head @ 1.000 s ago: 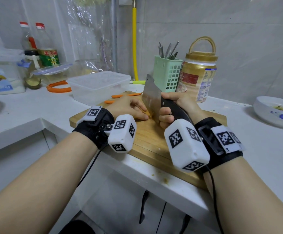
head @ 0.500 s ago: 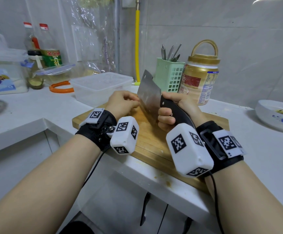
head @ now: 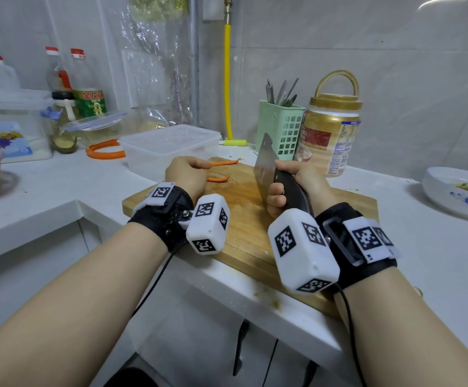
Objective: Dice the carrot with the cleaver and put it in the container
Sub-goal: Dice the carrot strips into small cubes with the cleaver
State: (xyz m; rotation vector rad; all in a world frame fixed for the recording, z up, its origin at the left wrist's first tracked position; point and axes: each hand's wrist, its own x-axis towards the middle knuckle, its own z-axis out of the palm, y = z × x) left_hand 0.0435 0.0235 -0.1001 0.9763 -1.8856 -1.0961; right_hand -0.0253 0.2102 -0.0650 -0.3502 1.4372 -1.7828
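Note:
Two thin orange carrot strips lie at the far left of the wooden cutting board (head: pixel 244 224): one carrot strip (head: pixel 226 162) near the far edge, another carrot strip (head: pixel 219 179) closer to me. My left hand (head: pixel 186 175) is curled into a fist, its fingertips closed on the near end of the far strip. My right hand (head: pixel 297 177) grips the dark handle of the cleaver (head: pixel 265 169), whose blade stands on edge above the middle of the board, tip lifted. The clear plastic container (head: pixel 171 146) stands just behind the board's left corner; nothing shows inside it.
A green utensil basket (head: pixel 280 127) and a gold-lidded jar (head: pixel 330 135) stand behind the board. A white dish (head: pixel 456 191) sits at the right. Oil bottles (head: pixel 87 93), an orange ring (head: pixel 104 152) and a storage box (head: pixel 9 124) line the left. The counter edge runs below the board.
My left hand has gone from lying flat on the board to a fist farther back at the carrot strips. The cleaver has lifted off the board and tilted up.

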